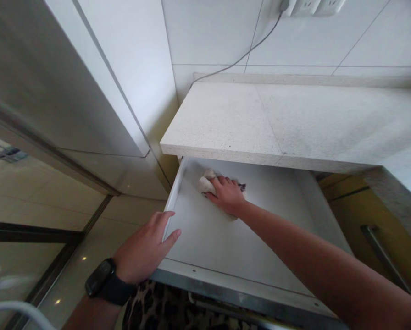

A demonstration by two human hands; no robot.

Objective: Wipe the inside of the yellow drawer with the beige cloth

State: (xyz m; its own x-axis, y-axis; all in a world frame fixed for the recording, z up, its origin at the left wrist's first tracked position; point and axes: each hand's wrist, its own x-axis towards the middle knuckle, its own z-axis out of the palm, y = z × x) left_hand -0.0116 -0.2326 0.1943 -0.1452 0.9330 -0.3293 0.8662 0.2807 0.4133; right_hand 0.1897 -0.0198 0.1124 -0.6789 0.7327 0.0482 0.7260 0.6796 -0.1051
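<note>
A white drawer (260, 256) is pulled out from under the counter. On its floor, toward the back left, lies a bunched whitish cloth (207, 181) with some dark markings. My right hand (228, 197) presses down on this cloth, fingers over it, and covers much of it. My left hand (148, 245), with a dark watch on the wrist, rests at the drawer's left wall near the front corner. Its thumb and index finger are apart over the rim; the other fingers are partly hidden.
A speckled pale countertop (233, 119) overhangs the drawer's back. A grey cable (240, 59) runs from wall sockets (308, 5) to the counter's back corner. At right is a yellowish cabinet front with a metal handle (384, 254). A tall cabinet (123, 59) stands left.
</note>
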